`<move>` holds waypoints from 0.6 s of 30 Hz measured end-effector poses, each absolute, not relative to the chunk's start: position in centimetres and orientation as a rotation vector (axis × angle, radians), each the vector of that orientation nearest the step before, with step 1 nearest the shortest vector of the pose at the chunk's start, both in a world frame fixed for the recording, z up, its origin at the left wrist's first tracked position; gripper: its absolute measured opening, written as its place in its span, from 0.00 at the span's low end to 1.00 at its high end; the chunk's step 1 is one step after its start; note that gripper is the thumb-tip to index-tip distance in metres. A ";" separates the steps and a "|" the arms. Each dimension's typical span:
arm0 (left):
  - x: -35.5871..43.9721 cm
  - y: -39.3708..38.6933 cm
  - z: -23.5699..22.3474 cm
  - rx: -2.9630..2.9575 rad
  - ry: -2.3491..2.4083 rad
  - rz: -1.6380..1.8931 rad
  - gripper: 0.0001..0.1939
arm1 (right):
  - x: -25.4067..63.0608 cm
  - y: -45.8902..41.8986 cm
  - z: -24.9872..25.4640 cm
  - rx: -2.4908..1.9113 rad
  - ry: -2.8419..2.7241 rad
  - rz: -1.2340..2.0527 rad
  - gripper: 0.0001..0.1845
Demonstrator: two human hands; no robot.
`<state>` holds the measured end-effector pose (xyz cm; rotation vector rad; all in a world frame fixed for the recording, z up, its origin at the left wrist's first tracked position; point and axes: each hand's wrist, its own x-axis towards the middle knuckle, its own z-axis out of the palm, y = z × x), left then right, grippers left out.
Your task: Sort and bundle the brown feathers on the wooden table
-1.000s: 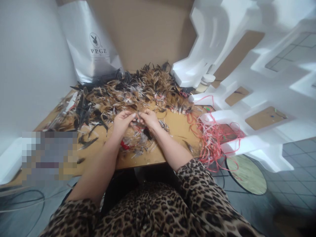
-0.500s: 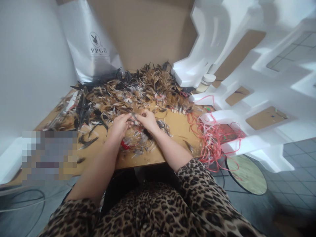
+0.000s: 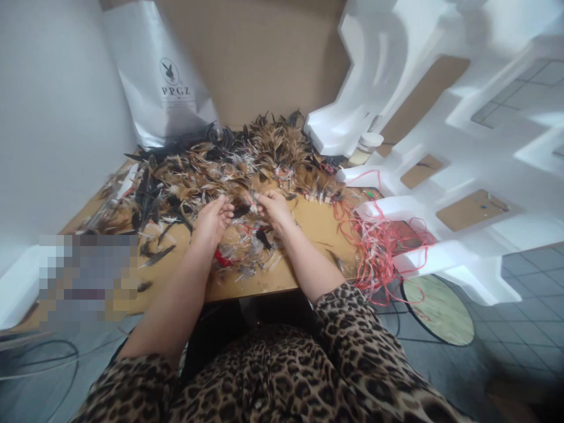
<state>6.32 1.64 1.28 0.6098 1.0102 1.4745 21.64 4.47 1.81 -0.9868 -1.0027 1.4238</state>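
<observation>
My left hand [image 3: 214,220] is closed with curled fingers, palm side inward, over the near edge of a feather pile. Whatever it pinches, if anything, is too small to make out. A short gap to the right, my right hand [image 3: 274,210] pinches a feather [image 3: 252,201] with a pale lower end between thumb and fingers. Behind both hands spreads the pile of brown and black feathers [image 3: 198,170]. Below them on the table lie loose grey fluff and feather scraps [image 3: 249,264] with a small red piece [image 3: 223,257].
A silver-white bag [image 3: 171,111] stands at the back left. Bunched brown feathers [image 3: 282,144] lie at the back. White foam packing [image 3: 423,117] rises on the right, beside a lidded jar [image 3: 368,147] and tangled red ribbon strips [image 3: 379,252]. A round pale disc [image 3: 438,308] sits lower right.
My hands, close together before, have moved apart. The right hand shifted slightly right and keeps a feather in its pinch; the left moved a little left.
</observation>
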 end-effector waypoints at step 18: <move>6.4 1.6 1.4 0.753 1.093 1.517 0.14 | 34.9 10.2 2.1 -1.736 -1.081 0.367 0.08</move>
